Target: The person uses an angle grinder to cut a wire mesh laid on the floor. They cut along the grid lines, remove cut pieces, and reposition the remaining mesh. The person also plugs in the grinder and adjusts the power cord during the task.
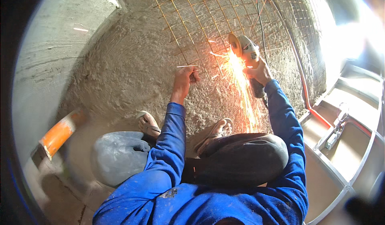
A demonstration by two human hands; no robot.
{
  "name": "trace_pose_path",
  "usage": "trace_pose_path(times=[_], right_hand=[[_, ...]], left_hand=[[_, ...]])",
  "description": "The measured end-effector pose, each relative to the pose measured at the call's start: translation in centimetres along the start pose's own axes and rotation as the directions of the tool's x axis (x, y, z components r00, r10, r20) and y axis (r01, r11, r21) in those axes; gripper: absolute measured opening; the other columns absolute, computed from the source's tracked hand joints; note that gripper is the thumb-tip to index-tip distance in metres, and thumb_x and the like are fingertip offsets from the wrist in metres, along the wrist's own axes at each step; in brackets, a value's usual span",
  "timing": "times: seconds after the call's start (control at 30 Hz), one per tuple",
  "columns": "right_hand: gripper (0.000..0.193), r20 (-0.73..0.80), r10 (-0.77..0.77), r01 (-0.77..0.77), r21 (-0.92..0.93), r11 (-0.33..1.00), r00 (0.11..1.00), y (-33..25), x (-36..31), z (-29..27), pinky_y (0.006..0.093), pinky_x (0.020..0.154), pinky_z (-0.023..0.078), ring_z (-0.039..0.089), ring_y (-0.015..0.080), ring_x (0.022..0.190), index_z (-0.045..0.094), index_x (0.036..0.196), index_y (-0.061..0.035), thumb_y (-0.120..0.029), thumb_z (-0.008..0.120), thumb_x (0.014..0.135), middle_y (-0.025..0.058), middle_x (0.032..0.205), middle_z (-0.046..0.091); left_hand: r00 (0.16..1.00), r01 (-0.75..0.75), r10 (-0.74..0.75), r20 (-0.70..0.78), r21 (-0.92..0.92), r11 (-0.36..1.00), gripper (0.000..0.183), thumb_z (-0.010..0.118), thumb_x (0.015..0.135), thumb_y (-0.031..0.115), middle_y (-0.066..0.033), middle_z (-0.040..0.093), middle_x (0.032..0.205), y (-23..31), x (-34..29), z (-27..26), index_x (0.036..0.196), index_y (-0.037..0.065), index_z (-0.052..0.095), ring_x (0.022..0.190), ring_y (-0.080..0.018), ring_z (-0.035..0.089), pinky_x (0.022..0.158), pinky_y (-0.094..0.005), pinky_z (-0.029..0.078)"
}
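Note:
My right hand (261, 71) grips an angle grinder (250, 50). Its disc (235, 45) is against or very near the lower edge of a wire mesh (208, 26), and bright orange sparks (240, 88) stream down toward my right knee. My left hand (187, 79) is closed at the mesh's lower left corner, pinching wire there. A short pale wire piece (187, 66) crosses at my fingertips; whether it is still joined to the mesh I cannot tell. The mesh lies on rough grey mortar (132, 64).
A black cable (261, 24) and a reddish hose (294, 50) run along the right side. At right stands a metal frame (345, 185) with a grey electrical piece (333, 136) on it. An orange pipe stub (57, 138) sticks out at left. My sandalled feet (214, 132) are close below the sparks.

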State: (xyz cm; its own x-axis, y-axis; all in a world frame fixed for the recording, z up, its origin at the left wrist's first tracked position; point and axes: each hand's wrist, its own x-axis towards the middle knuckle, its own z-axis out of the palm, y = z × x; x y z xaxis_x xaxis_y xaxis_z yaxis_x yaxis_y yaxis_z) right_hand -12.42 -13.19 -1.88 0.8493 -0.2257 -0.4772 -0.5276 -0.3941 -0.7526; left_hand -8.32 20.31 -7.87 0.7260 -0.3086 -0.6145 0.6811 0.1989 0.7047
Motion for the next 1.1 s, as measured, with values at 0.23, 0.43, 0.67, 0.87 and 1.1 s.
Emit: trace_pose_path(times=[0.23,0.43,0.67,0.87,1.1], right_hand=[[0.065,-0.002,-0.087,0.086,0.069,0.994,0.996,-0.8,-0.4,0.1,0.0322,0.08,0.052,0.061,0.017,0.09,0.055,0.122,-0.0008,-0.02,0.081,0.065,0.0085,0.104,0.064],[0.061,0.037,0.024,-0.028,0.098,0.995,0.999,-0.4,-0.1,-0.1,0.031,0.072,0.054,0.062,0.0151,0.087,0.055,0.119,-0.0001,-0.018,0.081,0.067,0.0076,0.103,0.064],[0.06,0.057,0.13,-0.136,0.118,0.984,0.99,0.6,-0.3,-0.3,0.0281,0.065,0.054,0.063,0.0147,0.083,0.051,0.121,-0.0002,-0.014,0.078,0.07,0.008,0.099,0.064],[0.072,0.102,0.01,-0.028,0.177,0.984,0.995,0.7,-0.5,-0.7,0.0334,0.079,0.053,0.063,0.0173,0.092,0.052,0.125,-0.0054,-0.029,0.085,0.066,0.0089,0.109,0.066],[0.07,0.032,-0.041,0.042,-0.027,0.999,0.999,0.4,-0.1,-1.1,0.0342,0.081,0.052,0.062,0.0197,0.093,0.055,0.119,-0.0014,-0.03,0.086,0.063,0.01,0.106,0.065]], left_hand=[[0.998,0.069,-0.069,-0.008,0.0,0.998,0.034,0.053,0.098,0.038,-0.002,0.061,0.075,0.1,0.3,0.2,0.089,0.007,0.062,0.064,-0.0164,0.06,0.063,-0.0331,0.05],[1.0,0.027,-0.027,-0.014,-0.038,0.999,0.031,0.052,0.099,0.035,-0.0005,0.062,0.068,0.5,-0.5,0.8,0.09,0.007,0.064,0.062,-0.0129,0.061,0.061,-0.0299,0.05],[1.0,0.015,-0.015,0.005,-0.074,0.997,0.031,0.054,0.099,0.034,-0.0012,0.062,0.069,0.5,-0.4,0.9,0.091,0.006,0.064,0.063,-0.014,0.061,0.062,-0.0318,0.051],[0.999,0.031,-0.032,-0.022,-0.043,0.999,0.033,0.055,0.098,0.036,0.0006,0.06,0.067,0.7,-0.8,1.2,0.089,0.006,0.064,0.06,-0.0124,0.061,0.057,-0.0288,0.049],[0.998,0.025,-0.027,-0.055,-0.035,0.999,0.033,0.055,0.098,0.037,-0.0008,0.062,0.069,0.7,-0.8,1.4,0.095,0.006,0.065,0.064,-0.014,0.062,0.063,-0.031,0.053]])
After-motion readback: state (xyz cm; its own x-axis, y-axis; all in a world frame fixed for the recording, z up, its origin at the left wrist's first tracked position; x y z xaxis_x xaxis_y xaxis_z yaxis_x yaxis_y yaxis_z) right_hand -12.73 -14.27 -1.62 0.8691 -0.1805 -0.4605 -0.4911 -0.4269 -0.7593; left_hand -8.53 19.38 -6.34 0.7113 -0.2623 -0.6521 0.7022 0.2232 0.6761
